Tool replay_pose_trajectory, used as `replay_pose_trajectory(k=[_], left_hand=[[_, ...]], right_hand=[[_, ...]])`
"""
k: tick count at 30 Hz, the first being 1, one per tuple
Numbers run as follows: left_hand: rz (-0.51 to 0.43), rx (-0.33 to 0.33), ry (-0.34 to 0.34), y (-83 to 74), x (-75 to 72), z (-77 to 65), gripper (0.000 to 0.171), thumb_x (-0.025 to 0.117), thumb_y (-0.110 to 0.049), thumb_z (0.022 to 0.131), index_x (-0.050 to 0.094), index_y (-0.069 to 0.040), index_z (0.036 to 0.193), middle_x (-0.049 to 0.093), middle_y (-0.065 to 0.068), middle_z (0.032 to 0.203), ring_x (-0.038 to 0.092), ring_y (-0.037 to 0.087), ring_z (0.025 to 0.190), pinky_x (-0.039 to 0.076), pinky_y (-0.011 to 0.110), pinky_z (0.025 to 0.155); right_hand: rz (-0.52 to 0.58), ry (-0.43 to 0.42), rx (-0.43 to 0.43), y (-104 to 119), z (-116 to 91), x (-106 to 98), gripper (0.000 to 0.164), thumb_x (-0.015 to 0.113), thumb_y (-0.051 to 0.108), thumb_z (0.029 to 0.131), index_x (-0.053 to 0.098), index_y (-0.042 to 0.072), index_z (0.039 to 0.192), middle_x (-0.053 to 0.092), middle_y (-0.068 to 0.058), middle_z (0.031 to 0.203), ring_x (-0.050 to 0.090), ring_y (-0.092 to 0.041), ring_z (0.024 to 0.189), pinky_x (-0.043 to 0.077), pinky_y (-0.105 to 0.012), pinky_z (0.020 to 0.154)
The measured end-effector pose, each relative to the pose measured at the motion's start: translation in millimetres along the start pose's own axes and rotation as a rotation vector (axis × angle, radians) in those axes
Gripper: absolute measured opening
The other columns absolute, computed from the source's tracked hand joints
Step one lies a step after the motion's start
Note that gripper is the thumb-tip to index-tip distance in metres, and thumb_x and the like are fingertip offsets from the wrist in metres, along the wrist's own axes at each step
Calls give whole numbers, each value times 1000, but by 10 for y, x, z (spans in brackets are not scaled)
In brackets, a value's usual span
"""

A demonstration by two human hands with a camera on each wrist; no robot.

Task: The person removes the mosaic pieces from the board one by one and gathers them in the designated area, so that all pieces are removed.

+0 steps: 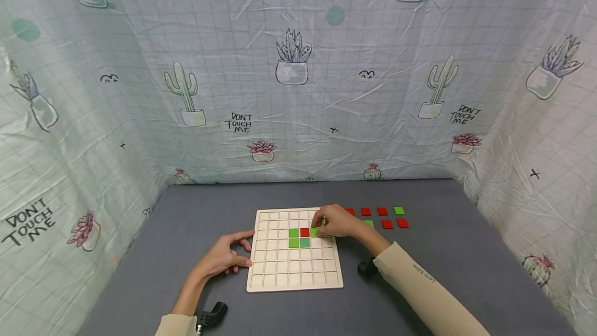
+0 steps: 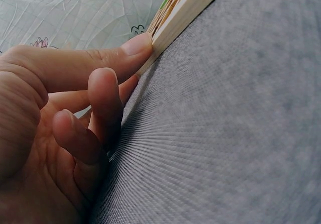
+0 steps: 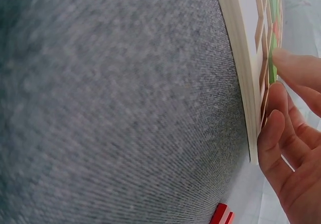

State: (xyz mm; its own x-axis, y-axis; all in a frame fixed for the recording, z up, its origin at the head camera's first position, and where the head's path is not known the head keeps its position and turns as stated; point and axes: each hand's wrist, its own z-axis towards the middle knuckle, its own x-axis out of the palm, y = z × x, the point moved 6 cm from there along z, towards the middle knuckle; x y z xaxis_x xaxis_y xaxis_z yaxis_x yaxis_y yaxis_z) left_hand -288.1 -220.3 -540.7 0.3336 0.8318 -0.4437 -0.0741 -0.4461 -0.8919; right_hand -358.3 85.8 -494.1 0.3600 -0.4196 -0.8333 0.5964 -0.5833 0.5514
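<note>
Lying square-on, board touches spread left hand; right hand pinches green tile.

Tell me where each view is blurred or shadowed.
Head: soft shadow on the grey tabletop beside the right sleeve; left wrist: left hand fairly crisp, tabletop blurred toward right edge; right wrist: tabletop blurred and darkest along left edge.
</note>
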Motion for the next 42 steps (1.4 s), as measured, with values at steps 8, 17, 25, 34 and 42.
replay_pose_trajectory(k=[8,17,25,34,42], left_hand=[[2,-15,-7,1,7,0,81,86,-11,80,50,-10,153,61,12,109,57,14,51,37,26,41],[7,-2,0,-10,-1,2,81,85,-11,81,49,-10,154,60,13,110,57,13,51,38,26,41],[3,-6,4,-11,11,5,81,86,-11,81,50,-10,154,60,13,110,57,13,52,37,26,41],[-4,-12,-2,-21,13,6,82,86,-11,80,50,-9,154,60,12,109,56,14,51,38,26,41],[-4,0,-4,-19,-2,12,82,86,-11,80,50,-9,154,61,12,108,57,14,50,39,27,40]], right_hand=[[32,-3,-6,-4,-6,-15,16,79,6,87,75,15,99,72,0,95,66,-9,80,53,-25,70],[41,-28,-35,26,-38,-50,17,66,2,96,75,16,101,75,-2,94,67,-10,80,53,-27,71],[59,-49,-73,31,-74,-50,14,65,2,97,74,12,101,75,-6,94,65,-9,75,52,-26,67],[104,-82,-47,-23,-211,-201,13,66,3,98,75,10,104,75,-9,98,59,-10,65,50,-25,64],[129,-106,-4,-205,-448,-357,11,68,3,97,74,9,104,75,-9,98,63,-14,65,53,-26,63]])
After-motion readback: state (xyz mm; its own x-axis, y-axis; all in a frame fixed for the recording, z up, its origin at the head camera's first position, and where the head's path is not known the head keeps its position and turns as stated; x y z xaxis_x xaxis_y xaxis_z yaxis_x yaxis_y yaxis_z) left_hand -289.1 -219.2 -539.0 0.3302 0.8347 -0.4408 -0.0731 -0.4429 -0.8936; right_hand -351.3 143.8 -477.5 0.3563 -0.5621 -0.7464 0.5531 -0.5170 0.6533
